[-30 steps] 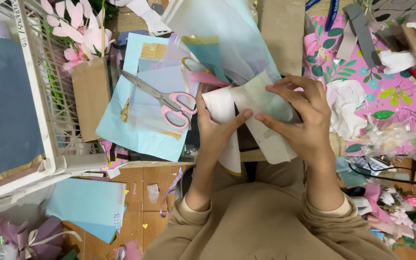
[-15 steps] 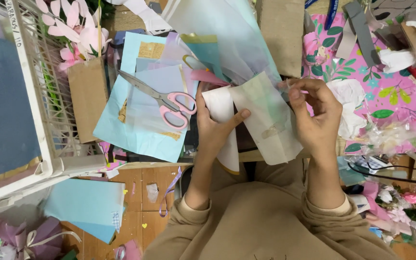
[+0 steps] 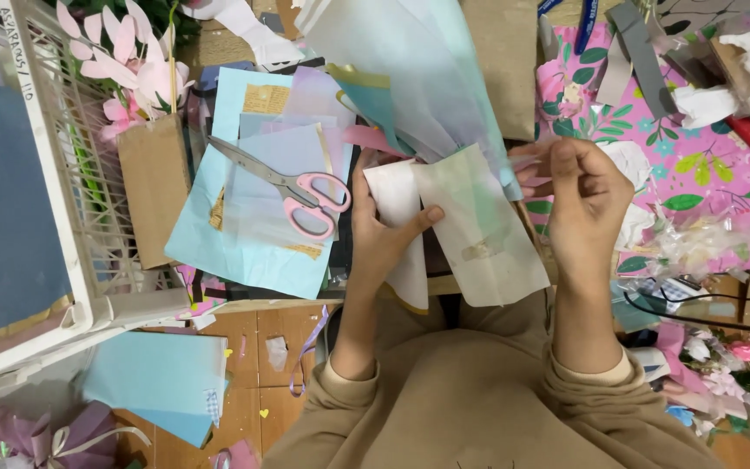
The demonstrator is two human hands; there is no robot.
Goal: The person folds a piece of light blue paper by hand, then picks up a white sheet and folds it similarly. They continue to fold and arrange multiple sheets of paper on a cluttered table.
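Holding the pale paper sheet in front of me over my lap w/ left hand, thumb pinching it at the fold. Right hand is closed on its right edge, fingers curled, so hands are apart w/ the sheet spanning between. Bit of tape on the lower part. Risk imo: sheet's thin, pulling the hands apart too hard could tear it. Pink-handled scissors are lying on blue paper to the left.

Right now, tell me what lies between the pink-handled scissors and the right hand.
In the head view, the left hand and the whitish paper piece it holds lie between scissors and right hand.
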